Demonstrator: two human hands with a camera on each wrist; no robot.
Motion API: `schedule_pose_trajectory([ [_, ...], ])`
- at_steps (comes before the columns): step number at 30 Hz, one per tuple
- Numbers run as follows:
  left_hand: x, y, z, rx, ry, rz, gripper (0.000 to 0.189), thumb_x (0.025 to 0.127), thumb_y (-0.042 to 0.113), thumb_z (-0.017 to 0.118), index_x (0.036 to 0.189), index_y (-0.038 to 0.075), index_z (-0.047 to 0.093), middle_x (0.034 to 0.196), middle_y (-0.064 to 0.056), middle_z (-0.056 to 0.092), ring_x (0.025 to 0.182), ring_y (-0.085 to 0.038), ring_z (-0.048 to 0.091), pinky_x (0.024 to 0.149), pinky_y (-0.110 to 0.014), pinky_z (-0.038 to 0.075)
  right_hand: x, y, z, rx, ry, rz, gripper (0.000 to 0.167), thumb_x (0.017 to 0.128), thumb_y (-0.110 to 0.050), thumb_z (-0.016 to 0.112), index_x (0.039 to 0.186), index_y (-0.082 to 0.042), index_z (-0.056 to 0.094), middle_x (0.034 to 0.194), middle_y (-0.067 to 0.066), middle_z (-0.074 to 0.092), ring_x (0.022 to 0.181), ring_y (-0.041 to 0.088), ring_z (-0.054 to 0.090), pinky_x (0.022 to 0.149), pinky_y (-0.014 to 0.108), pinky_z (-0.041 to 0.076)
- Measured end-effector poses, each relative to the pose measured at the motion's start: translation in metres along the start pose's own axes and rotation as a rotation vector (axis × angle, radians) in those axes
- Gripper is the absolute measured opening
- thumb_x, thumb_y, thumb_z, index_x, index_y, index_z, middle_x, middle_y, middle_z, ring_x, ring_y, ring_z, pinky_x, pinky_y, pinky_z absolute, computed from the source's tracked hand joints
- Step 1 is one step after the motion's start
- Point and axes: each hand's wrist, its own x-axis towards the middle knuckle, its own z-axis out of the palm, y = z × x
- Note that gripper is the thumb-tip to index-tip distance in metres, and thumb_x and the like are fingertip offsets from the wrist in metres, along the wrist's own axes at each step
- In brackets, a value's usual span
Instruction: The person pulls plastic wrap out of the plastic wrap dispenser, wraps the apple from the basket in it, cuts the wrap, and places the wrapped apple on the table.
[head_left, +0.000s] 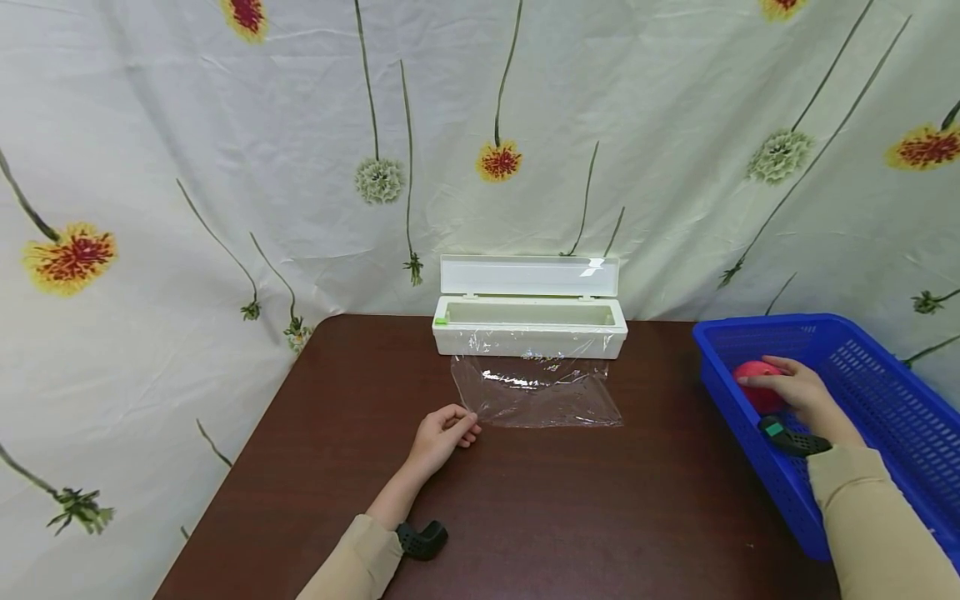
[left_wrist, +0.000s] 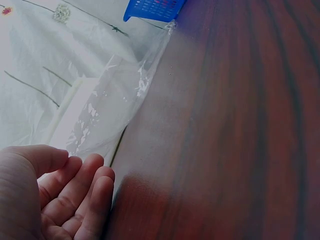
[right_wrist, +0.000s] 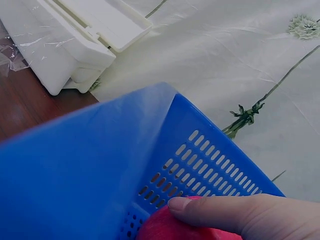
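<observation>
A sheet of clear cling film (head_left: 540, 400) hangs out over the front of a white cling film dispenser (head_left: 528, 342), whose lid stands raised. My left hand (head_left: 444, 437) pinches the film's near left corner between thumb and index finger; the left wrist view shows the film (left_wrist: 107, 107) stretching away from those fingertips. Inside the blue basket (head_left: 765, 492) at the right, my right hand (head_left: 802, 392) grips a red apple (head_left: 756, 392). Close up in the right wrist view, the thumb lies across the top of the apple (right_wrist: 172, 225), and its underside is hidden.
The dark brown table (head_left: 570, 517) runs back to a white flowered cloth (head_left: 300, 125) hanging behind it. The dispenser stands at the table's back edge. The basket's slotted walls rise around my right hand. Each wrist wears a black device (head_left: 423, 540).
</observation>
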Motion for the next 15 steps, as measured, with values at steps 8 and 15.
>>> schedule_pose_trajectory([
  [8,0.0001,-0.0001,0.0,-0.002,0.0,0.003,0.018,0.092,0.004,0.057,0.092,-0.014,0.062,0.083,-0.026,0.066,0.071,-0.028,0.065,0.063,-0.031,0.056,0.0011,0.0015,-0.0017,-0.014,-0.003,0.0,0.085,0.09,-0.03,0.061,0.144,0.01,0.009,0.139,0.042,0.017,0.117,0.053,0.037,0.07,0.033,0.053],
  [15,-0.0003,-0.0001,0.0003,-0.002,0.001,0.004,0.018,0.092,0.004,0.058,0.092,-0.013,0.062,0.083,-0.026,0.066,0.071,-0.029,0.065,0.063,-0.031,0.056,0.0003,0.0019,-0.0024,-0.018,-0.01,-0.014,0.084,0.09,-0.03,0.06,0.143,0.012,0.01,0.137,0.042,0.02,0.113,0.051,0.04,0.068,0.03,0.052],
])
